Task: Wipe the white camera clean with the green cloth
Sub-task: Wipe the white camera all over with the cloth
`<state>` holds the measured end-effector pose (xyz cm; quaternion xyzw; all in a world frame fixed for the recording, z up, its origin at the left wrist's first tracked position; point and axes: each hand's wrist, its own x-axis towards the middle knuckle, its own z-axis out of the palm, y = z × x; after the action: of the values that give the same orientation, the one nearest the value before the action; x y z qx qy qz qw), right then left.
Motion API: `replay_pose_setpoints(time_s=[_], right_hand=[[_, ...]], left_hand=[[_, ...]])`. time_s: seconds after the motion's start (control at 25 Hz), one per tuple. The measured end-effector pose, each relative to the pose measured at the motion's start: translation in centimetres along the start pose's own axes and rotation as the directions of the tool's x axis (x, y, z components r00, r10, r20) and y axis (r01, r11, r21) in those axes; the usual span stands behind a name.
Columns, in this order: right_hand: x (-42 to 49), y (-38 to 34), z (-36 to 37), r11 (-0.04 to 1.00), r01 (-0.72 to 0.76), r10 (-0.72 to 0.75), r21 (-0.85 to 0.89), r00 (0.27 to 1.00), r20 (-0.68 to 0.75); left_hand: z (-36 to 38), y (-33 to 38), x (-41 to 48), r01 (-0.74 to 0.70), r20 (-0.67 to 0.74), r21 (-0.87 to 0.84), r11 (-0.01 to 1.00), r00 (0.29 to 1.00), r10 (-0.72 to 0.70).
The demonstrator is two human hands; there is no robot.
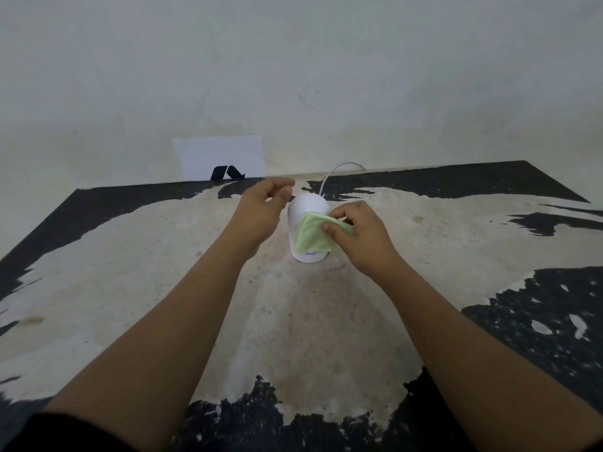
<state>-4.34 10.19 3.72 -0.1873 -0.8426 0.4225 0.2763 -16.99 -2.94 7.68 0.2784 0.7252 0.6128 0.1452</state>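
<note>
The white camera [305,207] stands upright in the middle of the table, a rounded dome on a cylindrical base with a small blue logo low on its front. A white cable [336,169] runs from behind it toward the wall. My right hand [357,234] pinches the green cloth [311,234] and holds it flat against the camera's front right side. My left hand [262,212] hovers just left of the dome with fingers loosely curled, holding nothing; whether it touches the camera I cannot tell.
The table top [163,272] is worn beige with peeling black patches at the edges. A white sheet of paper [222,156] leans on the wall behind a small black stand [226,172] at the table's far edge.
</note>
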Motion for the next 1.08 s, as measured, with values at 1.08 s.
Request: replay_pose_setpoints(time_s=[1.08], right_hand=[[1.8, 1.0, 0.9, 0.958, -0.095, 0.081, 0.269, 0.995, 0.062]], left_hand=[[0.1, -1.1, 1.4, 0.207, 0.21, -0.156, 0.966, 0.962, -0.173]])
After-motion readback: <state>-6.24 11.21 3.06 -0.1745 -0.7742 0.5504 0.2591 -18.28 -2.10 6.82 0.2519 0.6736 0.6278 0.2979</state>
